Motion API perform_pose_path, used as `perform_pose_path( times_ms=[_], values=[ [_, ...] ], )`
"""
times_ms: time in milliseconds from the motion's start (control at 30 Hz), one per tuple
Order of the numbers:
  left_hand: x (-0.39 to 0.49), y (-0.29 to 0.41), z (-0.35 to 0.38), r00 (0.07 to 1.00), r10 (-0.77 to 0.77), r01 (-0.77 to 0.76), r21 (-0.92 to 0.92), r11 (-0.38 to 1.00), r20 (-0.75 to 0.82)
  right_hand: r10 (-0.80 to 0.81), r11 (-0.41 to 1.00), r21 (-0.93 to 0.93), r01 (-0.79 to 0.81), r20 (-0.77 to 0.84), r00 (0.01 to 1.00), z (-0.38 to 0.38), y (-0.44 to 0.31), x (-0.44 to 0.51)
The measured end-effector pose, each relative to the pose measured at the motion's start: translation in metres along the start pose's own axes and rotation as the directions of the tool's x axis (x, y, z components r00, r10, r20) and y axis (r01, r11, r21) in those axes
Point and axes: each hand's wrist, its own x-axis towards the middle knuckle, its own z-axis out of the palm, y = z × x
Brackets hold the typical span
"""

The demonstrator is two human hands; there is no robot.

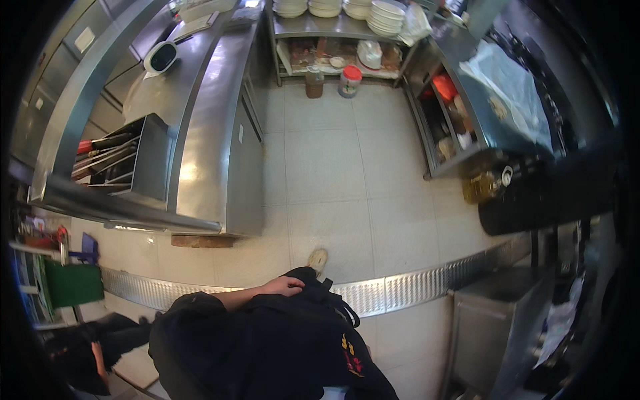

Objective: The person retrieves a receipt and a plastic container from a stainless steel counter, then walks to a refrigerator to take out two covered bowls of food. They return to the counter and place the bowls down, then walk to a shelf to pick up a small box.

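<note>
My left hand (286,286) is in front of my black clothing (260,335), with its fingers loosely curled. Nothing shows in it, but the palm side is hidden. Out of view is my right hand, on the side of the embroidered sleeve or chest. One pale shoe (317,261) stands on the tiled floor just past my left hand. Beneath me a patterned metal drain cover (410,295) crosses the floor. Before me, a clear jar with a red lid (350,82) and a brown-filled plastic container (314,82) stand on the floor by a steel shelf (340,26).
On the left runs a steel counter (207,150) with a utensil box (152,160). Stacked white bowls (386,17) top the far shelf. At right are a steel cabinet (452,155), an oil jug (482,186) and a steel unit (492,330). Another person (100,345) is at lower left.
</note>
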Motion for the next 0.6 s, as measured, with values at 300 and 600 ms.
perform_pose_path(
  times_ms=[300, 600],
  values=[
    [0.146, 0.117, -0.136, 0.954, 0.029, -0.103, -0.235, 0.967, -0.298, 0.007, 0.991, -0.136, -0.004, 0.025, 1.0, -0.088, -0.194, 0.137],
    [0.28, 0.22, -0.332, 0.826, 0.179, -0.159, 0.084, 0.984, -0.535, -0.045, 0.931, -0.348, 0.111, 0.191, 0.981, -0.159, -0.425, 0.311]
  ],
)
